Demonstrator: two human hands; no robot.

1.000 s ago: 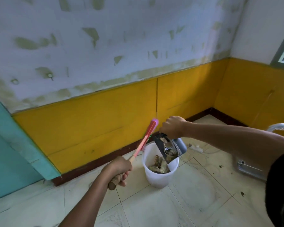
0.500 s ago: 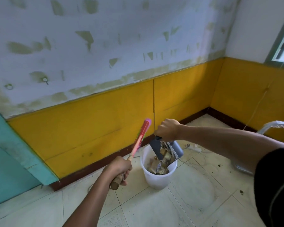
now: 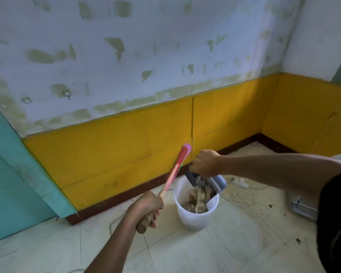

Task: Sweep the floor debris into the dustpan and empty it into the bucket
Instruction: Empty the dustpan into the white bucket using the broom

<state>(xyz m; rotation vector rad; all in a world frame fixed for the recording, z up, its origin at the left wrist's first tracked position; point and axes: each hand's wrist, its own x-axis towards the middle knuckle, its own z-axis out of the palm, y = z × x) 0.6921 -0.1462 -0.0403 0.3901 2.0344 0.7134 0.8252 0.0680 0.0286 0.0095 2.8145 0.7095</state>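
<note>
Nearest: left hand (image 3: 148,206) closed tight around the wooden grip of a brush (image 3: 173,174), low centre of view. Handle runs up and to the right; red head with green and pink bristles points up, held in the air in front of the yellow wall panel (image 3: 126,146), left of the bucket and not touching it.

Just beyond, right of the left hand: white bucket (image 3: 193,215) standing upright on the pale tiled floor (image 3: 234,243). Inside, brownish scraps of debris (image 3: 197,201), piled loosely.

Above the bucket: right hand (image 3: 205,163), fingers wrapped shut on the handle of a dark grey dustpan (image 3: 215,181). Pan tipped steeply, mouth down, its lower edge over the far rim of the bucket; pale bits lie at its lip. Contact between pan and rim unclear.

Floor to the right: a few dark specks scattered on the tiles.

Farther: dark red skirting, then yellow panels, then patchy white wall (image 3: 165,46) meeting at a corner.
</note>
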